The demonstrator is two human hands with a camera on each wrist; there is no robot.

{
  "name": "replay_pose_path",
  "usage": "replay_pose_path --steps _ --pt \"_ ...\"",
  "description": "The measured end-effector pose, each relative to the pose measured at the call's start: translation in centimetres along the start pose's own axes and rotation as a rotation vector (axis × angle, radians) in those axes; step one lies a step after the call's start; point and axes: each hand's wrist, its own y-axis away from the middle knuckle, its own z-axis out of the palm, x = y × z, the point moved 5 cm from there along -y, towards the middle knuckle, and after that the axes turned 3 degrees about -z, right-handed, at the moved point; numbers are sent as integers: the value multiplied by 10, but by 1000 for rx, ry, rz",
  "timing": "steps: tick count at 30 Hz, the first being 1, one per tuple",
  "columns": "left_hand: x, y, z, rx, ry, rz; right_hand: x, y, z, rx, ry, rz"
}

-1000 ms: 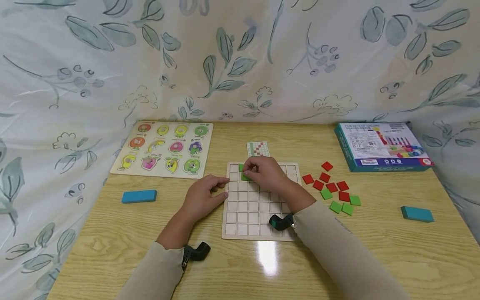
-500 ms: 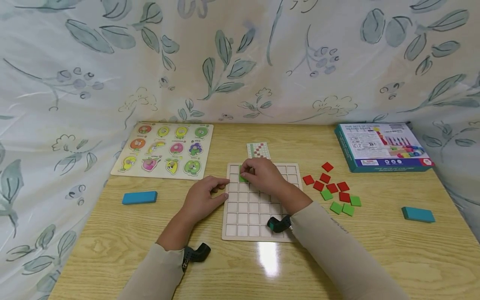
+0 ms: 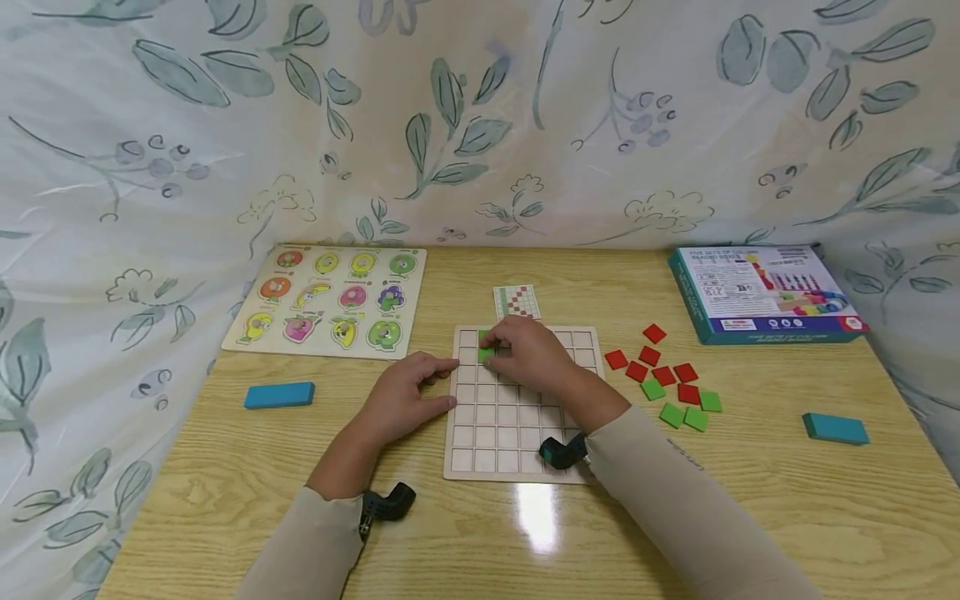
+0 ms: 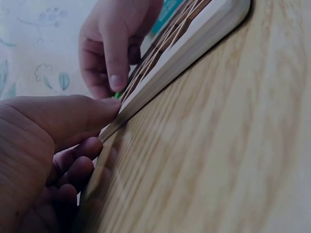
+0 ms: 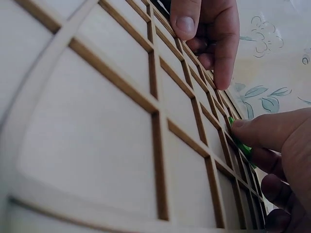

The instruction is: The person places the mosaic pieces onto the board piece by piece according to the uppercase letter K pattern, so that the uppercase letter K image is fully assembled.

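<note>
A wooden grid board (image 3: 463, 433) lies on the table, its square cells framed by raised strips. My right hand (image 3: 528, 354) is over its upper left part, thumb and index finger at a green square tile (image 3: 486, 353) in the second column. In the right wrist view the thumb touches the green tile (image 5: 241, 144); the hand partly covers it. My left hand (image 3: 401, 396) rests at the board's left edge, index fingertip and thumb touching it well apart, the other fingers loosely bent. The left wrist view shows the thumb (image 4: 104, 110) against the board's side.
Several loose red tiles (image 3: 649, 356) and green tiles (image 3: 672, 415) lie right of the board. Behind it is a small pattern card (image 3: 517, 300). A fruit puzzle board (image 3: 322, 300), a boxed set (image 3: 768, 292) and two blue blocks (image 3: 279, 395) lie farther out.
My right hand has shifted slightly left over the green tile, and its thumb and index finger have spread apart. The left thumb has slid a little nearer along the board's edge.
</note>
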Motion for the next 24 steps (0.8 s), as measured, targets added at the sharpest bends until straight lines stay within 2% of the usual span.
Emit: replay_pose_path --steps 10,16,24 --pt "-2 -1 0 -25 -4 -16 -2 12 -2 -1 29 -27" --pt "-3 -1 1 -22 2 -21 0 20 -6 14 8 4" --pt "-4 -1 2 -24 -2 -33 2 47 -19 82 -153 7"
